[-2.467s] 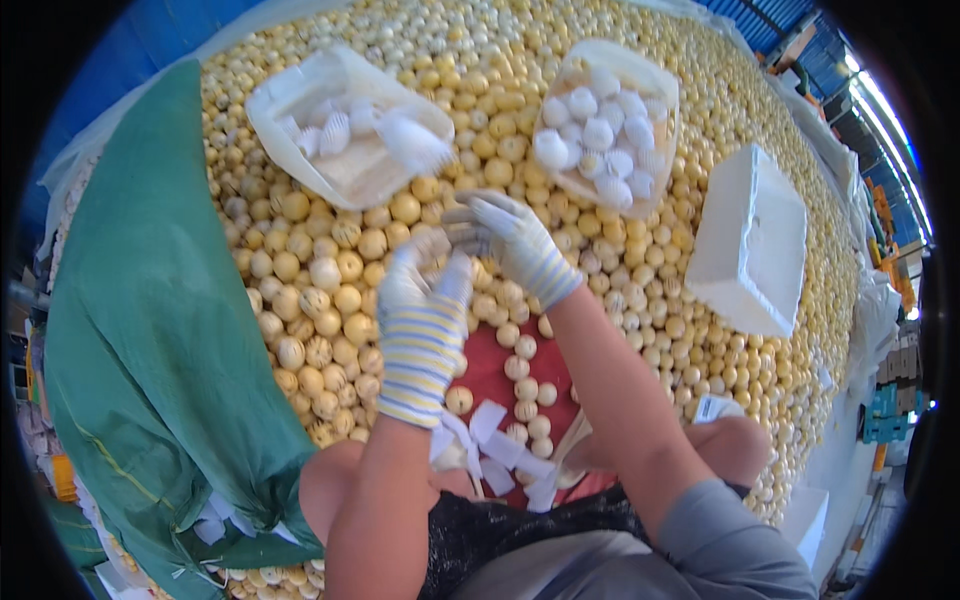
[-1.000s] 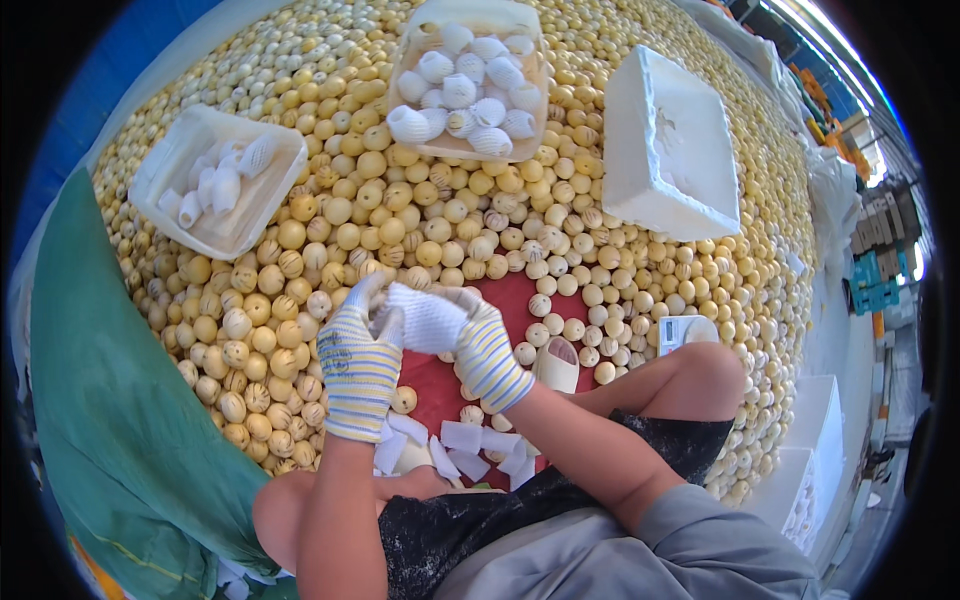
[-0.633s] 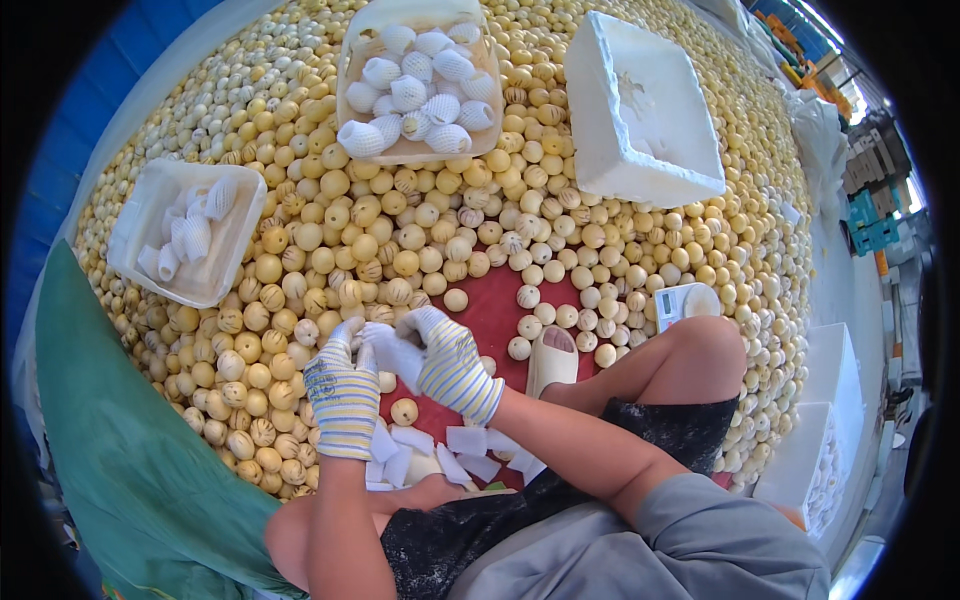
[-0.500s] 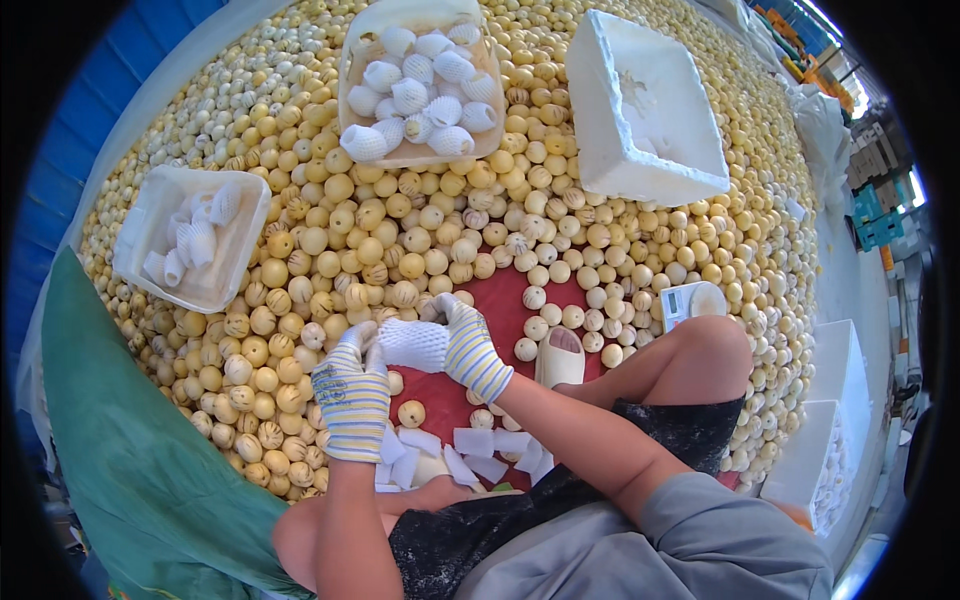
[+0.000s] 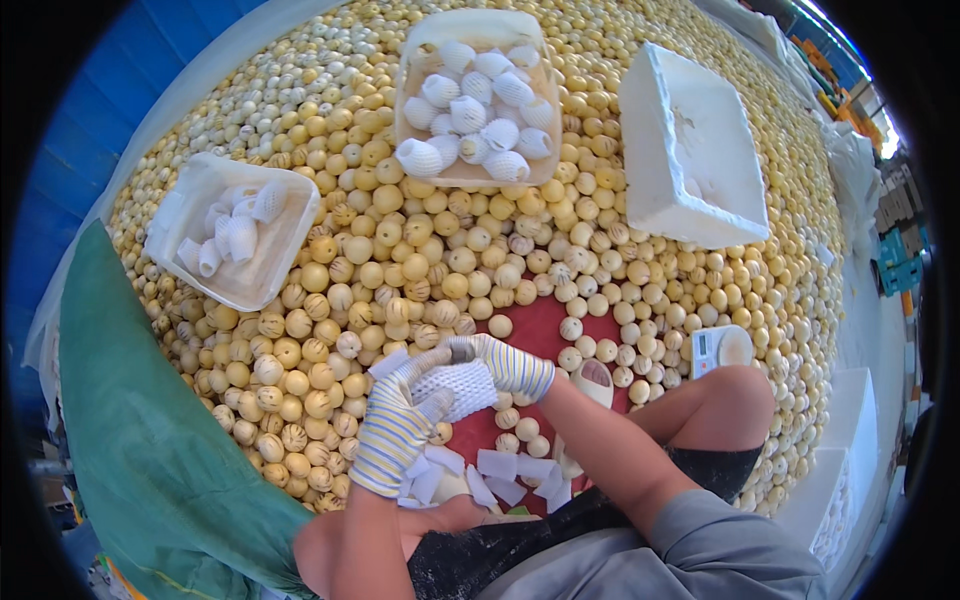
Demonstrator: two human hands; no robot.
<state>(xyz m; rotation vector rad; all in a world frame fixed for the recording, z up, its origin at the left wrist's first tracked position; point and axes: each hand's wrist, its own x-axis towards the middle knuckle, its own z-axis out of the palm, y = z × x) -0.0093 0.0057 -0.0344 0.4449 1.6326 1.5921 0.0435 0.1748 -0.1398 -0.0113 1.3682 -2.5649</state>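
Note:
Both my hands wear white knit gloves with blue and yellow stripes. They meet over a white foam net sleeve (image 5: pixel 462 390) above the red cloth. My left hand (image 5: pixel 393 425) is closed round its left side, thumb on the near face. My right hand (image 5: pixel 508 364) grips its upper right end with bent fingers. Whether a fruit sits inside the sleeve is hidden. A small white foam slip (image 5: pixel 388 362) shows just beyond my left fingers; I cannot tell if they hold it. Round yellow fruits (image 5: pixel 300 350), some dark-striped, lie all about.
A tub (image 5: pixel 548 50) of net-wrapped fruits stands ahead, a smaller tub (image 5: pixel 298 225) with foam nets at left. At right are a white foam box (image 5: pixel 650 150) and a scale (image 5: pixel 735 347). Foam slips (image 5: pixel 497 464) lie near my legs. Green cloth (image 5: pixel 150 430) covers the left side.
My left hand has moved from the sleeve's end to wrap round its side, and the sleeve has tilted. The white slip by my left fingers now shows. The whole view has shifted.

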